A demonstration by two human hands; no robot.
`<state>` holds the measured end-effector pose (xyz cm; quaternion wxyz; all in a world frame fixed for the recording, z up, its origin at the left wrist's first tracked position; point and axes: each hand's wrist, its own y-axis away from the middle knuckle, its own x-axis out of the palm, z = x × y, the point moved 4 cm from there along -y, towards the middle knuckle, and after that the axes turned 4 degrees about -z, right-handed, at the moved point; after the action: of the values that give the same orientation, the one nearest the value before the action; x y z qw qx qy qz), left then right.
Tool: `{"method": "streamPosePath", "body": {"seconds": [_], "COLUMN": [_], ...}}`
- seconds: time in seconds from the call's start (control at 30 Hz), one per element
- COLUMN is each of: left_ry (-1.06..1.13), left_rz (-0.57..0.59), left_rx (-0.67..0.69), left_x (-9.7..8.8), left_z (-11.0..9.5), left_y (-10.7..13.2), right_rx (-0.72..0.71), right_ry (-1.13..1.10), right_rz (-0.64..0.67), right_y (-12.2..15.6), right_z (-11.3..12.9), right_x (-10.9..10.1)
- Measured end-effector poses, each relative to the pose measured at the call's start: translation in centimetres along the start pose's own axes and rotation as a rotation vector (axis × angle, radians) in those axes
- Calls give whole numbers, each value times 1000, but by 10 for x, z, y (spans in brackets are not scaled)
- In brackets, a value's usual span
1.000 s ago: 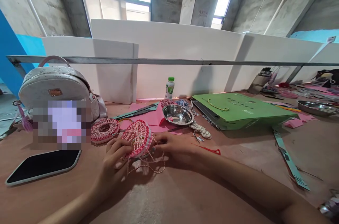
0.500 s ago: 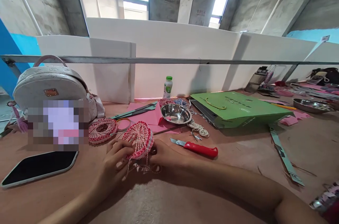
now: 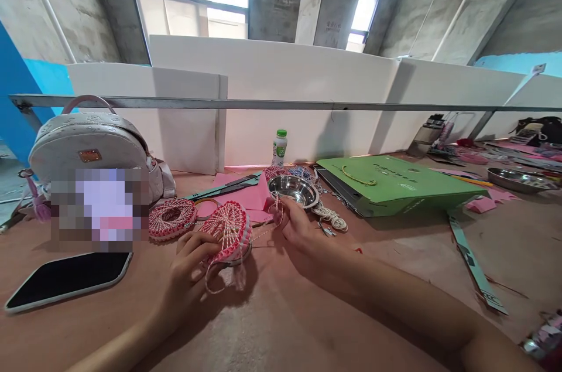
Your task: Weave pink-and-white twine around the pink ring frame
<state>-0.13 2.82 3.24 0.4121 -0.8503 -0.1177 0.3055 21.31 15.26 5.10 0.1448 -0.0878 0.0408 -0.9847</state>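
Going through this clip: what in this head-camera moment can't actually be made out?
All in the head view:
- Woven cord heart: its lower part is hidden by the left hand.
- White backpack: its front lower part is covered by a pixelated patch.
- Twine: where it meets the right hand, fingers hide it.
- Shiny item: cut off by the lower right edge.
- Far-end items: too small to identify.

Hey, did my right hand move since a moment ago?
Yes, your right hand has moved forward, closer to the steel bowl.
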Motion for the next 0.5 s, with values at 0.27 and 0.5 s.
{"method": "streamPosePath", "body": {"seconds": [0.27, 0.5], "left_ry": [9, -40], "left_rz": [-21, -57], "left_rx": [-39, -144], "left_x": [-1, 0], "left_z": [-1, 2], "left_y": [0, 3], "right_rx": [187, -160], "right_ry": [231, 820], "right_rz": [685, 1070], "right_y": [46, 90], "right_z": [-14, -5], "right_x": [37, 59]}}
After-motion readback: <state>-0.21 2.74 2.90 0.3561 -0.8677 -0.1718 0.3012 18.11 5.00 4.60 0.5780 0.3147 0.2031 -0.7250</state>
